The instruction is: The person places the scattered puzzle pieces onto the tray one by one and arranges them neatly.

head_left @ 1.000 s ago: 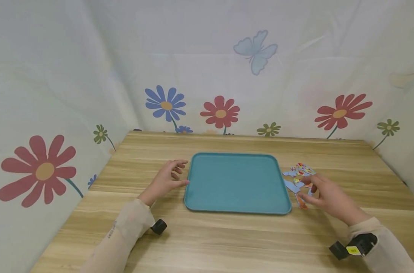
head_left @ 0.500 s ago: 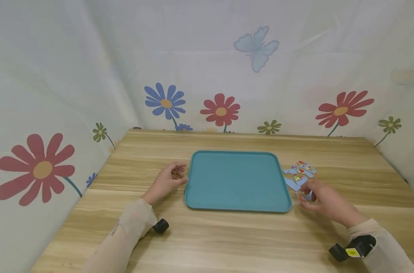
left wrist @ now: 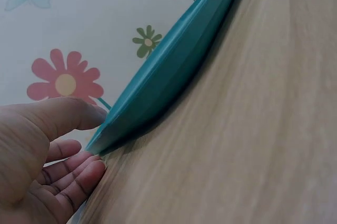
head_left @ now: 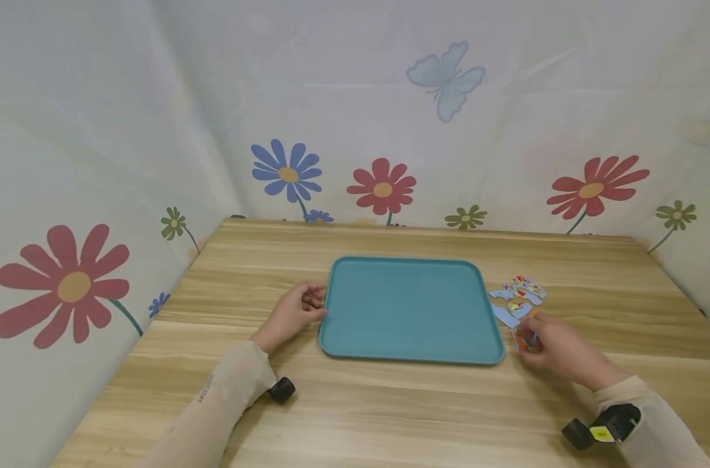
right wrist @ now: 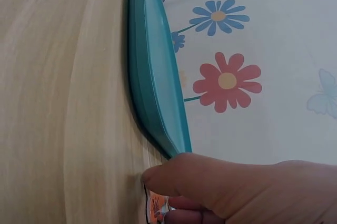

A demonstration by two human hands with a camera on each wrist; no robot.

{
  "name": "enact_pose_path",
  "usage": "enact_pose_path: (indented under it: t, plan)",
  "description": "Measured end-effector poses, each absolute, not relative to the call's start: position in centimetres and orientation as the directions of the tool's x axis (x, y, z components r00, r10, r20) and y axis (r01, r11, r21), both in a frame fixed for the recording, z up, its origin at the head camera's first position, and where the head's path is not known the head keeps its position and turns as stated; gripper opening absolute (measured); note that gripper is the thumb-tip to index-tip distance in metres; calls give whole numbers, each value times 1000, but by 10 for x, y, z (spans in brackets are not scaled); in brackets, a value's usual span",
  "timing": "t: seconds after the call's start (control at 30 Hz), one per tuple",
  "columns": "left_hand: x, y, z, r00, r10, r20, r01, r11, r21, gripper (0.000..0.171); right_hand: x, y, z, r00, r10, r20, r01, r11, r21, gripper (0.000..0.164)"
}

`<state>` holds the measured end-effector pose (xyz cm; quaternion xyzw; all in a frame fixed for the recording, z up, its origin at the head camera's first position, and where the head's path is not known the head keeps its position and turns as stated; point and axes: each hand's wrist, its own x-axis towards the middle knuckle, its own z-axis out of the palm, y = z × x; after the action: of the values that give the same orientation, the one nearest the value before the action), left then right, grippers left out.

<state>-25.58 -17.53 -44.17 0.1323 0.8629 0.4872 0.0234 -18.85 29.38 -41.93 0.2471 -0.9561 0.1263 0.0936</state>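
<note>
One wood-grain table (head_left: pixel 402 409) bears a teal tray (head_left: pixel 410 309). At the tray's left rim rests the left hand (head_left: pixel 292 313), its fingers relaxed and loosely bent. Just off the tray's right rim, the right hand (head_left: pixel 562 348) curves beside a cluster of light-blue pieces (head_left: pixel 505 316), with an orange piece (right wrist: pixel 156 206) at its thumb and fingers; whether it pinches this, I cannot tell.

A curtained-off booth: flower-printed cloth (head_left: pixel 331 78) (butterfly (head_left: pixel 447 83) included) hangs on three sides of a wood-grain table (head_left: pixel 390 409).
</note>
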Motion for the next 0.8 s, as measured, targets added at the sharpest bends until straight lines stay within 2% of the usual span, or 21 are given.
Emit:
enact_pose_path:
  t: [0.27, 0.8]
  plan:
    - [-255, -176, -440, -959, 269, 85, 214, 494, 843, 52, -190, 293, -419, -881, -421, 214, -463, 858, -221, 24]
    - [-254, -176, -442, -957, 277, 90, 228, 518, 824, 48, -192, 288, -415, -935, -349, 65, -353, 896, -269, 30]
